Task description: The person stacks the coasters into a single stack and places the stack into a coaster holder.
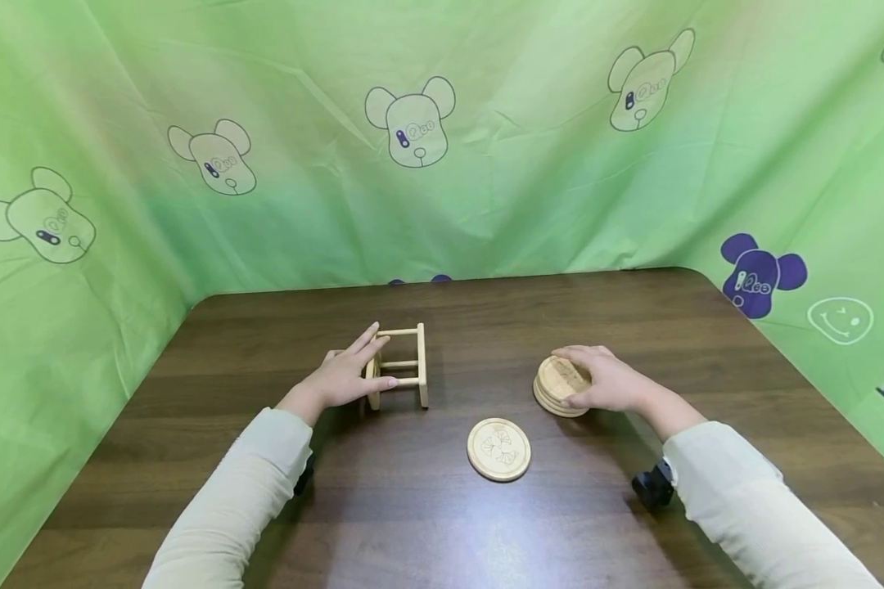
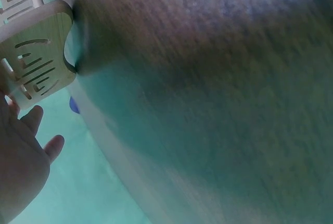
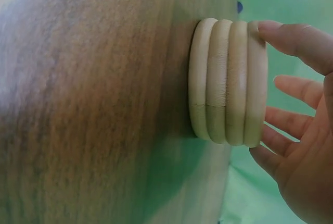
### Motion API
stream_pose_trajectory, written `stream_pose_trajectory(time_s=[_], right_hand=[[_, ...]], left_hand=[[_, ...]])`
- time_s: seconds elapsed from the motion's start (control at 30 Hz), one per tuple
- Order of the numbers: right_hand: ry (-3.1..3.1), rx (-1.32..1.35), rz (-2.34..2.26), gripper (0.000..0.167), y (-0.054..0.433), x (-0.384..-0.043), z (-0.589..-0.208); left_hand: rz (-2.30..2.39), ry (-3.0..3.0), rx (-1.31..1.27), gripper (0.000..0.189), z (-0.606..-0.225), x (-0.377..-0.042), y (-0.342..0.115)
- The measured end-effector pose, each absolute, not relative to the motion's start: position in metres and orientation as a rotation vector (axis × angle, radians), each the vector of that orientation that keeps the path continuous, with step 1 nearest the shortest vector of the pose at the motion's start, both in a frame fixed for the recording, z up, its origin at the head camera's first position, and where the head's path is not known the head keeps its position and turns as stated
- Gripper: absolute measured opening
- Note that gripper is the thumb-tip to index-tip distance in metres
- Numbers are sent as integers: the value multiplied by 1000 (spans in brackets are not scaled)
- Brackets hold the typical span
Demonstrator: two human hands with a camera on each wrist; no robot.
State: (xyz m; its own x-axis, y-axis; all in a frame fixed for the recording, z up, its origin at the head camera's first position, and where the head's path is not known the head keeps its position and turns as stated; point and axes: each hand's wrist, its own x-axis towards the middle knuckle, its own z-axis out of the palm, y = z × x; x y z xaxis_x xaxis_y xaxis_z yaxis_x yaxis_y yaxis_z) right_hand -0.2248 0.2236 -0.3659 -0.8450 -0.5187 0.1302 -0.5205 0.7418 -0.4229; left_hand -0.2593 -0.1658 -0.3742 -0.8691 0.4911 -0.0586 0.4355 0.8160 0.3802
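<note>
A small wooden coaster rack (image 1: 422,366) with slatted side panels (image 2: 44,54) and thin rods stands left of centre on the table. My left hand (image 1: 342,378) holds it by its left side, fingers reaching over the far end and thumb near the front rod. To the right, a stack of several round wooden coasters (image 3: 217,83) lies flat on the table. The right hand (image 1: 610,380) grips the top coaster (image 1: 562,379) by its rim, thumb at the near side and fingers at the far side. One loose coaster (image 1: 498,450) with a carved leaf pattern lies between the hands, nearer me.
A dark brown wooden table (image 1: 442,532) carries everything. Behind and beside it hangs a green curtain (image 1: 516,204) with printed bear heads. A black wrist device (image 1: 653,485) shows beneath my right sleeve.
</note>
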Motion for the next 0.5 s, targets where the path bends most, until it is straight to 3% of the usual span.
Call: stream_pose_trajectory(time_s=[0.5], right_hand=[[-2912,860,763,66,217,-204,-360]], left_hand=[[554,2842,733,80,-373,-257,-165]])
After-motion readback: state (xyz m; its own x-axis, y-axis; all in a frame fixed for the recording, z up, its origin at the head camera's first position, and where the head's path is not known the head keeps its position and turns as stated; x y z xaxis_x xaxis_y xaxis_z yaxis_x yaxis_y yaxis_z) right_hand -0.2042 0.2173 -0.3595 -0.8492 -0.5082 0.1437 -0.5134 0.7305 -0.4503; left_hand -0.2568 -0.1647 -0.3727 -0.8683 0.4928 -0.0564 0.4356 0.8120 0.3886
